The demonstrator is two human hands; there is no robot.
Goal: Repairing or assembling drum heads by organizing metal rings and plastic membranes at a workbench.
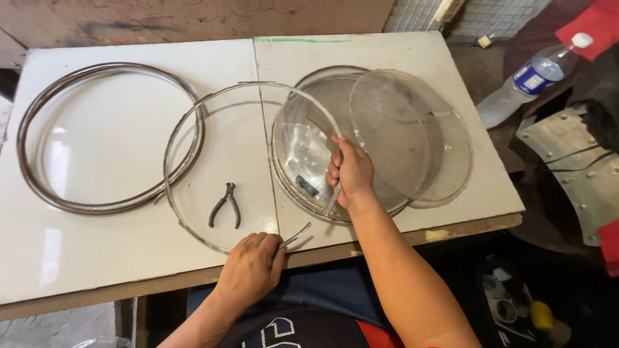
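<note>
A thin metal hoop (193, 116) with an open gap lies on the white table (97, 258). My left hand (253, 265) pinches one free end of it at the table's front edge. My right hand (350, 171) grips the other end, over the stack of clear domed lids (309, 129). A second clear lid (412, 138) leans tilted on that stack. Small black pliers (225, 206) lie inside the hoop, apart from both hands.
Several brown metal rings (39, 116) are stacked at the table's left. A plastic water bottle (529, 80) lies off the right edge, beside curved grey metal sheets (574, 167). Red cloth (596, 26) is at the top right.
</note>
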